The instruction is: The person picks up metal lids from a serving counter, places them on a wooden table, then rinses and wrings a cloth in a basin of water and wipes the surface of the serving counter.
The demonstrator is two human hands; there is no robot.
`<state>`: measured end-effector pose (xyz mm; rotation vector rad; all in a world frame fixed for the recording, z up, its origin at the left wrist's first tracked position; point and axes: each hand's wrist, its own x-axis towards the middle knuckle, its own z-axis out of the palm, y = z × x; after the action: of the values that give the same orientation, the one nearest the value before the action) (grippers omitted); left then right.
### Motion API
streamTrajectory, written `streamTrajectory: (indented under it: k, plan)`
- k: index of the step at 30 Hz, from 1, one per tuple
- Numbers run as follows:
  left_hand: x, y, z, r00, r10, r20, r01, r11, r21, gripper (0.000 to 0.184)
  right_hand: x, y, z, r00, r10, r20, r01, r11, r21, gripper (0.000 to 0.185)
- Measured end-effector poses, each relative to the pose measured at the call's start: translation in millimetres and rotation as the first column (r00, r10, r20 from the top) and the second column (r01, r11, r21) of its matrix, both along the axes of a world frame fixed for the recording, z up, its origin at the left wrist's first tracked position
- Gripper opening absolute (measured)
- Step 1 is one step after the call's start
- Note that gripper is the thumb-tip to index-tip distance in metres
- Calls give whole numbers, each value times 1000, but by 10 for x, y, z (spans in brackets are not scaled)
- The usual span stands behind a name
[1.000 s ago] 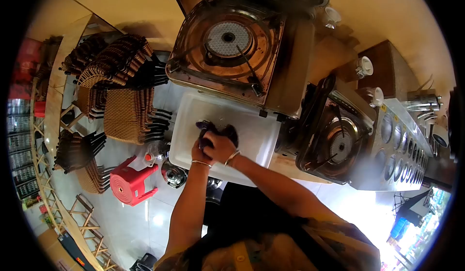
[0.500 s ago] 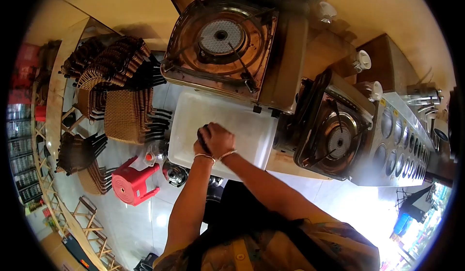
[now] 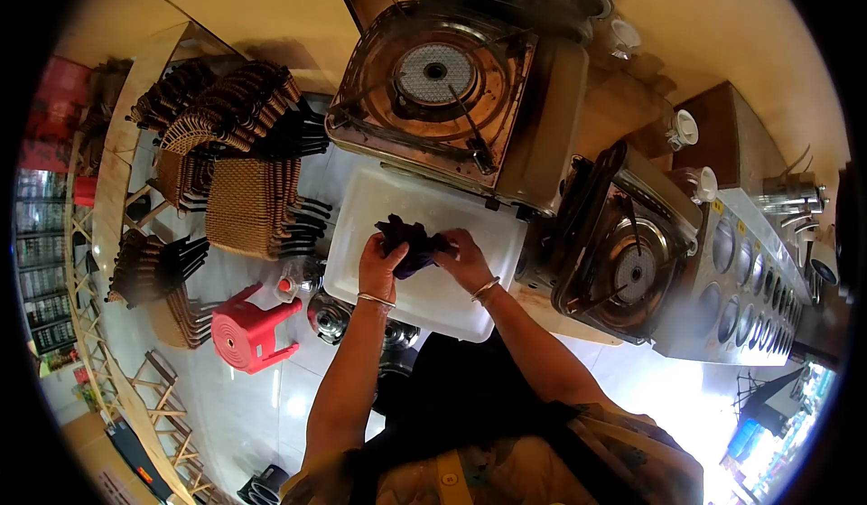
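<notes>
A crumpled dark purple cloth (image 3: 413, 247) hangs bunched between my two hands, above a white plastic tray (image 3: 492, 297). My left hand (image 3: 379, 266) grips its left side, thumb pressed against the folds. On the right side, my right hand (image 3: 463, 259) pinches the cloth with bent fingers. Beyond the tray stands a portable gas stove (image 3: 432, 89) with a stained copper-coloured top and a round burner. What lies under the cloth in the tray is hidden.
A second gas stove (image 3: 623, 261) sits to the right, beside a metal rack with round holes (image 3: 722, 297). Stacked wicker chairs (image 3: 248, 207) fill the left. A pink stool (image 3: 248, 331) and a steel pot lid (image 3: 329, 317) are on the floor side.
My hands were pressed together around a dark bundle; now they are apart, with the cloth loosened and spread between them. The camera view has shifted slightly.
</notes>
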<state>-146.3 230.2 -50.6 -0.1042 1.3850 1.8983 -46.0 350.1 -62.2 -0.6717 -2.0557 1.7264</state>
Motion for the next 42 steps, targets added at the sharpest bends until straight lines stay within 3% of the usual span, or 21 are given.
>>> streamTrajectory:
  k: [1,3,5,7,9,14,17,21,23,24,25,27,29,31,32,33,35,36,39,41,42]
  plan:
    - [15,19,45,995,-42,-89,38,998,-39,26,-20,-7,9,1000,-3,-3,3,1000,0,33]
    - [16,33,114,980,-85,-178,71,994,-81,23,-93,19,179,992,-57,-111,91,938,334,39]
    - [1,40,152,979,-118,-167,103,990,-97,26,-135,56,285,990,22,-136,22,949,315,31]
    - [-10,2,155,944,-137,-302,85,980,-178,21,-122,112,322,963,195,184,-174,977,-127,22]
    - [-20,-17,213,937,-92,-336,15,974,-226,19,-100,132,406,957,201,207,-183,978,-101,16]
    - [-3,-66,456,939,-68,-336,0,980,-198,17,-19,-2,514,993,85,-87,-86,996,-11,12]
    - [-128,-138,468,932,56,-359,-105,987,-120,16,68,7,652,999,41,4,-41,997,-62,14]
    - [-317,-261,480,885,110,-453,-206,964,-168,17,161,155,716,996,-22,-86,15,996,-89,19]
    - [-344,-243,547,806,31,-592,-156,974,-161,18,178,224,792,990,138,-13,-137,989,52,25]
    - [-315,-210,577,824,23,-566,-131,980,-151,18,192,257,810,946,213,244,-201,977,-74,33]
    - [-295,-176,633,823,28,-567,-134,980,-146,18,200,280,735,946,215,244,-204,976,-70,33]
    - [-263,-131,705,862,10,-506,-59,995,-81,18,215,328,352,804,250,540,-328,944,50,37]
    - [-276,-113,691,858,40,-512,-82,995,-59,18,332,354,-17,868,200,454,-315,929,193,42]
    - [-302,-115,690,814,162,-558,-275,953,-124,19,406,348,-188,917,35,397,-77,993,91,35]
    - [-351,-161,618,803,146,-577,-285,946,-156,20,443,366,-178,887,68,457,-17,993,-116,37]
    - [-356,-187,583,803,147,-578,-285,946,-156,20,455,351,-218,887,69,456,-17,993,-115,37]
    - [-335,-199,592,838,134,-529,-316,910,-269,24,439,302,-187,956,83,280,98,812,-576,44]
    - [-326,-213,597,837,134,-530,-315,911,-268,24,470,314,-156,961,127,244,129,573,-809,53]
    - [-318,-325,553,938,79,-338,-212,901,-378,27,438,255,-161,973,187,133,-24,658,-752,58]
    - [-351,-384,529,592,-273,-758,-234,842,-486,32,435,252,43,974,203,96,-62,653,-755,60]
    - [-341,-423,587,560,-344,-754,-202,826,-527,33,445,237,110,953,254,163,-152,871,-467,58]
